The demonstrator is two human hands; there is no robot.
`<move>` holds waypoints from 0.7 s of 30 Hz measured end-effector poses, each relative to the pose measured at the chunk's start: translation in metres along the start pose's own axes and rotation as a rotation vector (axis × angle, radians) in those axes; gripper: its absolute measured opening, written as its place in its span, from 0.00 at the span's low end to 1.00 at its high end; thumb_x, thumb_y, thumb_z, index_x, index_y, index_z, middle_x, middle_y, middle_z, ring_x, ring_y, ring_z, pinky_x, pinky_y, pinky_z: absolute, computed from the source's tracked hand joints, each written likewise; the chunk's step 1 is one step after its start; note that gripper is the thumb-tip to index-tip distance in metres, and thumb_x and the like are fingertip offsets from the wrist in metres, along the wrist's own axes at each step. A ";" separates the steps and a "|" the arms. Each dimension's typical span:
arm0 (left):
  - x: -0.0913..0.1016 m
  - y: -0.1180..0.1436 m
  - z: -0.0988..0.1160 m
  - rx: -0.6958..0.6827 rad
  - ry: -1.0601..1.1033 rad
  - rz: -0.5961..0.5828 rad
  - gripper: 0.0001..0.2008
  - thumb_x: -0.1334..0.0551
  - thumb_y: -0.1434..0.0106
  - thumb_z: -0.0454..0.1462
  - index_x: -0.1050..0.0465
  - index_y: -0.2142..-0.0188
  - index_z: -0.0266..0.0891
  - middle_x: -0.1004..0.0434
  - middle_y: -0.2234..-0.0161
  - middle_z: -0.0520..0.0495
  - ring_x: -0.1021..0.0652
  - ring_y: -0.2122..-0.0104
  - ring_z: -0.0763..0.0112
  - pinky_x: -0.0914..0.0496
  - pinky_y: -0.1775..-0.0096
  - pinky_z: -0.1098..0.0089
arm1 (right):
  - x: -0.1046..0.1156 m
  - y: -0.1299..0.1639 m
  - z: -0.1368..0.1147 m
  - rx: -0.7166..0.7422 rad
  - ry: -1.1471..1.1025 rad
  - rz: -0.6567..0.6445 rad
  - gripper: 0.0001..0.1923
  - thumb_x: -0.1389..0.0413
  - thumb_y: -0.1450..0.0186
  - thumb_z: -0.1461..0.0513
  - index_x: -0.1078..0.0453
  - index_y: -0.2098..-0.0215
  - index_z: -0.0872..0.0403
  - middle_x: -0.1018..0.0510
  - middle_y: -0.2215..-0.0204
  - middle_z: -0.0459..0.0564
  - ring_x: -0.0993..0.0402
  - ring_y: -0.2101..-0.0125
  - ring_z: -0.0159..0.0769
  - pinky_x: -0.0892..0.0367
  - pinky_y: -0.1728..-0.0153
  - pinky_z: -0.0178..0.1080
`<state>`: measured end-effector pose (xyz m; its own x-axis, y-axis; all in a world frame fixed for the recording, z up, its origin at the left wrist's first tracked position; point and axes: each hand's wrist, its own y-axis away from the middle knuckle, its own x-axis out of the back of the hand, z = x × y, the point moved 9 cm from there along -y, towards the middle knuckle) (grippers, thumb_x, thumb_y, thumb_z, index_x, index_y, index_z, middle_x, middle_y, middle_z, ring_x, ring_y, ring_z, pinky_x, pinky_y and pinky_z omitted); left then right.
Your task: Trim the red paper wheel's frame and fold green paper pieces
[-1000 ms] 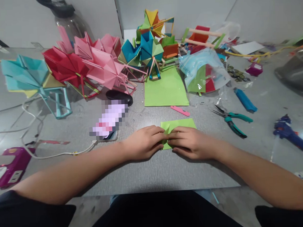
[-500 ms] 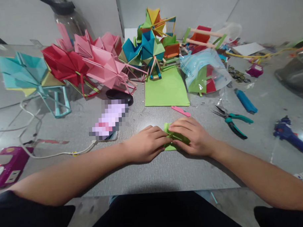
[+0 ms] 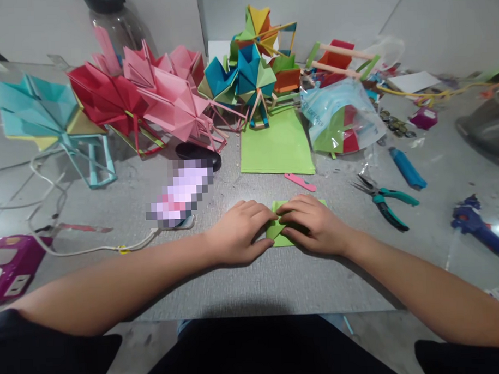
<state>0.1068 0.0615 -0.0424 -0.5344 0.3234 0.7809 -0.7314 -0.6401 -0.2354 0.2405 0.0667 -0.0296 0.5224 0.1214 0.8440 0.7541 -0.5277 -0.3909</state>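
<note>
On the grey counter [image 3: 253, 285], against a pale wall, the left hand [image 3: 238, 234] and right hand [image 3: 312, 225] pressed flat, fingers together, on a folded green paper [image 3: 278, 232]. Paper pinwheels [image 3: 164, 102], pliers [image 3: 383, 198] and green sheets [image 3: 276, 148] lay beyond.

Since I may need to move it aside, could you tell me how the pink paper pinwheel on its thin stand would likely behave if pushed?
The pink pinwheel is folded paper, so probably very light and easily crushed. Its wide head sits on a thin strut stand, so it may tip rather than slide.
</note>
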 end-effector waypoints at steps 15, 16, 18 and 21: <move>0.000 -0.004 -0.004 0.049 -0.181 -0.011 0.19 0.29 0.30 0.50 0.19 0.49 0.38 0.17 0.57 0.41 0.20 0.57 0.53 0.31 0.53 0.55 | -0.002 0.001 0.002 -0.025 -0.003 0.006 0.14 0.43 0.21 0.54 0.23 0.59 0.53 0.16 0.54 0.56 0.23 0.54 0.47 0.29 0.51 0.50; -0.001 -0.004 -0.005 0.045 -0.182 -0.012 0.19 0.29 0.30 0.50 0.19 0.49 0.38 0.17 0.57 0.41 0.20 0.57 0.53 0.31 0.53 0.55 | -0.002 0.001 0.002 -0.026 -0.002 0.008 0.13 0.43 0.21 0.55 0.24 0.60 0.53 0.16 0.54 0.56 0.24 0.54 0.47 0.29 0.51 0.50; -0.001 -0.004 -0.005 0.041 -0.183 -0.012 0.19 0.29 0.30 0.49 0.18 0.49 0.38 0.17 0.57 0.41 0.20 0.56 0.53 0.31 0.53 0.55 | -0.002 0.001 0.002 -0.030 -0.003 0.010 0.13 0.43 0.21 0.56 0.25 0.62 0.52 0.16 0.54 0.55 0.24 0.54 0.46 0.30 0.51 0.50; -0.002 -0.004 -0.006 0.040 -0.187 -0.011 0.19 0.30 0.30 0.49 0.18 0.49 0.38 0.17 0.57 0.41 0.20 0.57 0.53 0.32 0.54 0.55 | -0.003 0.002 0.003 -0.034 -0.010 0.013 0.13 0.44 0.20 0.56 0.26 0.62 0.51 0.16 0.54 0.55 0.24 0.54 0.46 0.31 0.52 0.50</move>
<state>0.1084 0.0672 -0.0466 -0.4357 0.1972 0.8782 -0.7172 -0.6656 -0.2063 0.2417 0.0679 -0.0336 0.5361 0.1229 0.8352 0.7334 -0.5576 -0.3888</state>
